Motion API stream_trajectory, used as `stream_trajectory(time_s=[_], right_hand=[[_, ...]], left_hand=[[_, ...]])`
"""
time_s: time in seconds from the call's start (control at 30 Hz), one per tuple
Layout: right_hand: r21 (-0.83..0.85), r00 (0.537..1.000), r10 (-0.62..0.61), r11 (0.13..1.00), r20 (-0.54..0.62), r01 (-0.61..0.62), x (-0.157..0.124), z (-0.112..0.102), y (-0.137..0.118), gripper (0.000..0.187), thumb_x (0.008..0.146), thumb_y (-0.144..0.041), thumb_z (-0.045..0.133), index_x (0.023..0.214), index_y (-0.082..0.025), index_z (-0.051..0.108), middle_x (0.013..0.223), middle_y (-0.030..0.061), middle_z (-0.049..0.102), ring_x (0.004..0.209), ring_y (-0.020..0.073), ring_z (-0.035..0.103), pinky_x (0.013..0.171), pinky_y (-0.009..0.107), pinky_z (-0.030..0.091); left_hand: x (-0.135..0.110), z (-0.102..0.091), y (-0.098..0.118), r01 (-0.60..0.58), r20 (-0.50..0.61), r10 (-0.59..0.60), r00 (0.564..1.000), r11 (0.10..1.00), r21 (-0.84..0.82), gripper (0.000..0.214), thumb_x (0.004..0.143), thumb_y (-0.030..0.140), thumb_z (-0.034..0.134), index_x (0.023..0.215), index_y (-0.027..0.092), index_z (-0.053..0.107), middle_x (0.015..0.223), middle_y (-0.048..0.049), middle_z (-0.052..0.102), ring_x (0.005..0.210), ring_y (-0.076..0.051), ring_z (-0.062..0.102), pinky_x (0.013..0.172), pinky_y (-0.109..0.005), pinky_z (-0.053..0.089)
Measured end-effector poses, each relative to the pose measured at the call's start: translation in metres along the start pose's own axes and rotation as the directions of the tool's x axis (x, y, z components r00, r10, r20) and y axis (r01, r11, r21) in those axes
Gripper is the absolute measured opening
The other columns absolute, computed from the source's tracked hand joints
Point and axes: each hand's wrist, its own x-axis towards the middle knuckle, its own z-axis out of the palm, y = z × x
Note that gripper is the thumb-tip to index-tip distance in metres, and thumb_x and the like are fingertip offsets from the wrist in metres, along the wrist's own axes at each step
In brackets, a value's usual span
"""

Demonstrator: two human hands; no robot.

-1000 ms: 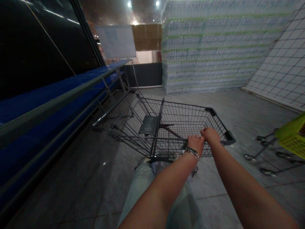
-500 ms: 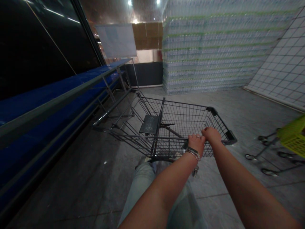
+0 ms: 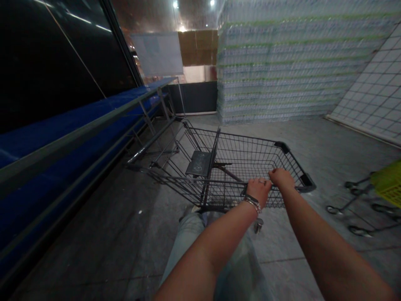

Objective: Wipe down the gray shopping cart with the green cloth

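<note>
A dark wire shopping cart (image 3: 238,161) stands in front of me on the grey floor, its basket empty. The child seat flap (image 3: 199,163) lies folded down inside. My left hand (image 3: 258,190) is wrapped round the cart's handle bar, with bracelets on the wrist. Right beside it, touching it, my right hand (image 3: 281,179) is closed on the same bar. Both forearms reach forward from the bottom of the view. My leg in pale trousers (image 3: 200,242) shows beneath them.
A long blue shelf with a metal rail (image 3: 72,138) runs along the left. A tall wall of stacked bottled-water packs (image 3: 282,62) fills the back. A yellow-green basket on a wheeled frame (image 3: 387,184) stands at the right, with a white tiled wall (image 3: 372,96) behind it.
The cart and both hands have shifted slightly to the right and forward in view. The yellow-green basket has slid toward the right edge.
</note>
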Motion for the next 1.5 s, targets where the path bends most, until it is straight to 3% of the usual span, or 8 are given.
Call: stream_trajectory(time_s=[0.27,0.5,0.7,0.97,1.03,1.17,1.5], right_hand=[[0.016,1.0,-0.015,1.0,-0.024,0.015,0.005,0.007,0.005,0.044,0.085,-0.044,0.05,0.11,-0.02,0.076,0.109,0.0195,0.071,0.106,0.0347,0.066,0.087,0.046,0.054],[0.031,0.999,-0.032,0.999,-0.03,0.033,0.013,0.014,0.011,0.045,0.085,-0.044,0.048,0.109,-0.018,0.075,0.109,0.0215,0.07,0.105,0.0403,0.065,0.085,0.052,0.054],[0.016,1.0,-0.024,1.0,-0.011,0.025,0.006,0.008,0.007,0.043,0.085,-0.042,0.049,0.108,-0.017,0.075,0.108,0.0212,0.07,0.105,0.0381,0.066,0.086,0.05,0.054],[0.03,1.0,-0.014,0.999,-0.015,0.014,0.001,0.004,0.004,0.043,0.086,-0.044,0.048,0.109,-0.019,0.075,0.108,0.0195,0.07,0.105,0.0368,0.066,0.085,0.048,0.054],[0.032,1.0,-0.016,0.999,-0.027,0.017,0.001,0.004,0.004,0.043,0.085,-0.043,0.049,0.109,-0.019,0.075,0.106,0.0194,0.071,0.105,0.0363,0.066,0.085,0.047,0.054],[0.035,0.999,-0.019,0.999,-0.042,0.02,0.002,0.005,0.005,0.043,0.085,-0.042,0.05,0.11,-0.018,0.075,0.105,0.0202,0.071,0.104,0.037,0.066,0.086,0.047,0.054],[0.035,0.999,-0.024,0.999,-0.036,0.025,0.003,0.007,0.006,0.044,0.086,-0.044,0.05,0.11,-0.017,0.075,0.106,0.0207,0.07,0.106,0.0376,0.066,0.086,0.048,0.054]], left_hand=[[-0.04,-0.014,-0.046,-0.005,-0.049,0.008,0.999,0.998,0.066,0.031,0.096,0.024,0.05,0.126,0.021,0.049,0.112,-0.0086,0.059,0.103,-0.022,0.052,0.086,-0.037,0.038],[-0.086,-0.035,-0.103,0.143,-0.054,-0.138,0.989,0.985,0.098,0.033,0.093,0.026,0.054,0.125,0.022,0.053,0.117,-0.0082,0.059,0.109,-0.024,0.05,0.099,-0.043,0.035],[-0.121,-0.054,-0.152,0.259,-0.087,-0.249,0.965,0.957,0.134,0.035,0.087,0.033,0.064,0.119,0.024,0.056,0.114,-0.0057,0.06,0.111,-0.024,0.05,0.107,-0.043,0.032],[-0.175,-0.089,-0.224,0.403,-0.125,-0.383,0.915,0.879,0.255,0.029,0.087,0.037,0.064,0.113,0.025,0.059,0.111,-0.0055,0.062,0.112,-0.027,0.053,0.119,-0.054,0.017],[-0.185,-0.096,-0.238,0.435,-0.126,-0.416,0.9,0.853,0.288,0.03,0.086,0.037,0.064,0.113,0.025,0.06,0.112,-0.0062,0.063,0.114,-0.028,0.052,0.119,-0.053,0.017],[-0.191,-0.099,-0.247,0.448,-0.129,-0.431,0.893,0.83,0.332,0.031,0.085,0.035,0.065,0.113,0.023,0.06,0.112,-0.0077,0.062,0.117,-0.028,0.05,0.12,-0.045,0.02],[-0.189,-0.092,-0.242,0.479,-0.154,-0.454,0.878,0.825,0.299,0.033,0.082,0.033,0.065,0.113,0.022,0.059,0.109,-0.0091,0.061,0.115,-0.029,0.051,0.118,-0.047,0.023]])
